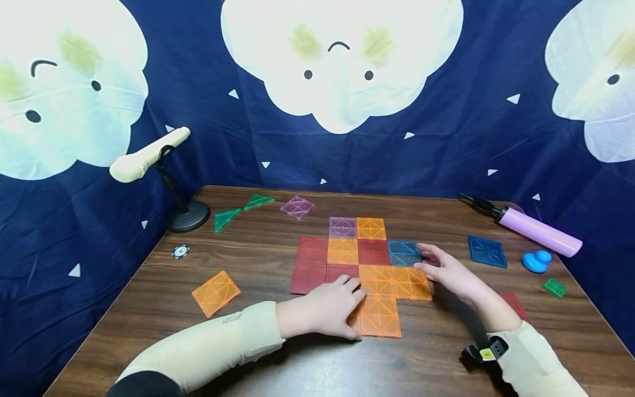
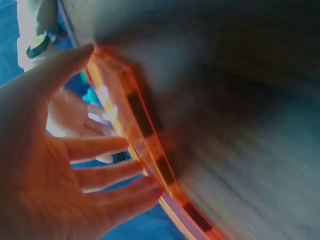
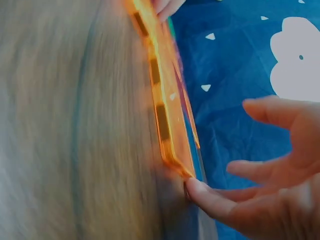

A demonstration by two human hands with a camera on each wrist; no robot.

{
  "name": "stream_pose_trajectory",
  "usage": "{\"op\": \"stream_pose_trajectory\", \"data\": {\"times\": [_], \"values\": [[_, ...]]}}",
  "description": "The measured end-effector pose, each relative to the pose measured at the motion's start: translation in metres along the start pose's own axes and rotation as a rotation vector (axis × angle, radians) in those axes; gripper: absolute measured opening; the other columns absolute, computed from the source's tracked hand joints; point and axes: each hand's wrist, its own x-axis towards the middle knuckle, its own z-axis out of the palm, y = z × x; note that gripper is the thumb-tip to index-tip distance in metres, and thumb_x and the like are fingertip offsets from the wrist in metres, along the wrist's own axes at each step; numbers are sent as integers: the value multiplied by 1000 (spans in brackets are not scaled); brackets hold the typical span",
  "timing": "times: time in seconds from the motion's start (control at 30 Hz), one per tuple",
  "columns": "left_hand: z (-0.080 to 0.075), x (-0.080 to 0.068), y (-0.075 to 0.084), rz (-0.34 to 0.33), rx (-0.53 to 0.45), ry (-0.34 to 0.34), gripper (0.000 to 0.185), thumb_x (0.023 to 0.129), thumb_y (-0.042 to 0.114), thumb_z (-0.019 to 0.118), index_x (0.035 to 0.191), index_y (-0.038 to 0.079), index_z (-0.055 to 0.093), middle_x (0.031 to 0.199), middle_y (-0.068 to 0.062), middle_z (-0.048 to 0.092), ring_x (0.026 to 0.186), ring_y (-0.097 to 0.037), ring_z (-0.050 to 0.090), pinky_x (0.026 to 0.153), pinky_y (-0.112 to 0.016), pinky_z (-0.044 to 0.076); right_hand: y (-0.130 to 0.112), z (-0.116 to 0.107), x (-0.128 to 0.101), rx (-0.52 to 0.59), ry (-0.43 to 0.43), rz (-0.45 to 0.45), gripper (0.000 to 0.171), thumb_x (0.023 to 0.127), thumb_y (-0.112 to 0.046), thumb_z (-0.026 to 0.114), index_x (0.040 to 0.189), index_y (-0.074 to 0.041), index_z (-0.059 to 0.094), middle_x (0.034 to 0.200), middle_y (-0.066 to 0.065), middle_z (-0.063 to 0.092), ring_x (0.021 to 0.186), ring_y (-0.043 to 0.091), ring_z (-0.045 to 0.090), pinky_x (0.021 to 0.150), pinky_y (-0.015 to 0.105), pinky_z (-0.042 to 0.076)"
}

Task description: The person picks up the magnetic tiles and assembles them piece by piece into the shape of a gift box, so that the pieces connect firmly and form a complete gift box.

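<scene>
Flat translucent magnetic tiles lie edge to edge mid-table: red tiles (image 1: 308, 259), orange tiles (image 1: 380, 317), a purple tile (image 1: 342, 227) and a blue tile (image 1: 403, 253). My left hand (image 1: 327, 309) lies over the front left of this layout, partly covering a tile. In the left wrist view its thumb and spread fingers touch the orange edge (image 2: 142, 112). At the right side is my right hand (image 1: 453, 278), fingers loosely extended. The right wrist view shows one fingertip touching the corner of an orange tile (image 3: 172, 135); the other fingers stay apart from it.
A loose orange tile (image 1: 216, 293), poker chip (image 1: 181, 251), green triangles (image 1: 227, 219) and purple tile (image 1: 297, 207) lie left and behind. A microphone on a stand (image 1: 189, 216) is at far left. Rightward are a blue tile (image 1: 488, 252), rubber duck (image 1: 536, 261), green block (image 1: 554, 287) and pump (image 1: 541, 230).
</scene>
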Motion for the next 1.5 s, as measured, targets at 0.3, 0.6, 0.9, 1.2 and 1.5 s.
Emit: {"op": "stream_pose_trajectory", "data": {"times": [0.3,0.6,0.9,1.2,1.5], "values": [[6,6,11,58,163,58,72,83,64,67,126,6,64,112,-6,60,95,-19,51,82,-26,46,0,5,-4,314,31,68,64,107,-16,50,158,6,19,158,32,23,139,44,35,114,55,32],[-1,9,8,94,129,5,67,85,61,65,122,5,67,111,-7,64,98,-18,55,88,-27,47,-1,5,-6,478,116,36,52,108,-10,46,154,6,26,152,28,28,125,28,45,95,29,48],[-22,11,-11,188,-220,-83,42,97,36,62,123,4,68,88,3,62,70,-6,49,69,-18,44,-10,7,-1,529,150,-25,56,105,0,47,156,4,24,156,29,26,116,14,53,91,21,50],[-33,7,-17,249,-119,254,15,96,17,67,109,11,63,74,6,53,61,-7,50,51,-18,36,-8,9,6,654,32,-53,61,107,-10,51,157,6,20,136,15,54,107,11,63,89,28,54],[-24,1,-4,229,267,456,28,91,11,68,117,23,67,101,5,64,82,-12,65,45,-22,40,-7,16,11,580,-82,12,66,110,-32,46,159,2,19,146,24,48,109,16,63,92,38,55]]}}
